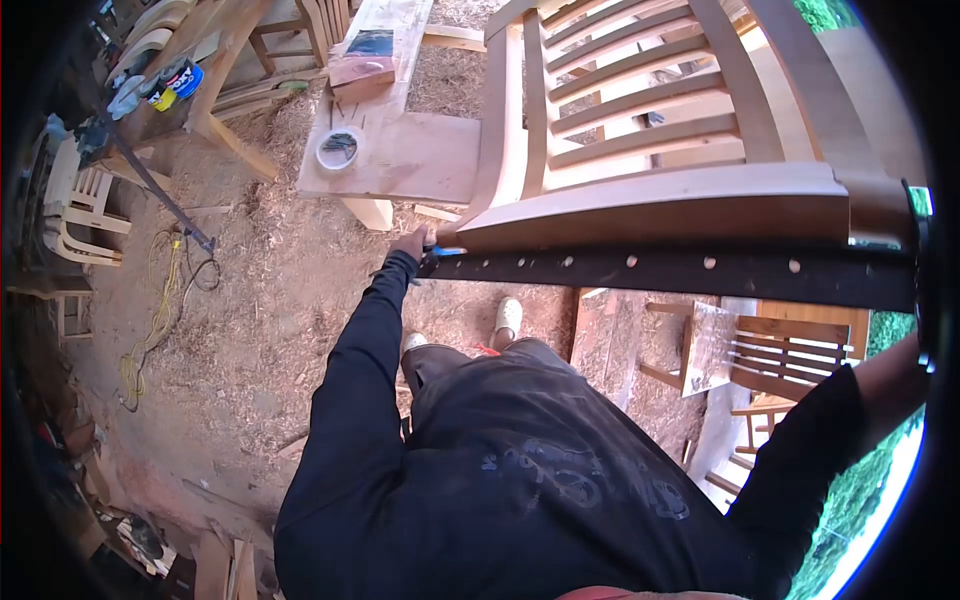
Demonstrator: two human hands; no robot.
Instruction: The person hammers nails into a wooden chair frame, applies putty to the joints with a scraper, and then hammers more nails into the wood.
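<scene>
A slatted wooden frame, shaped like a chair back, lies across the bench in front of me. Along its near rail runs a long black bar clamp with a row of holes. My left hand is closed round the clamp's left end, by a small blue part. On the far right, my right forearm reaches up towards the bar's other end. The fingers of that hand are lost at the dark edge of the view.
On the wooden bench stand a white tub of small dark pieces and a wood block. Chairs stand at right. Shavings, a yellow cord and a long dark bar are at left. Tins sit on another table.
</scene>
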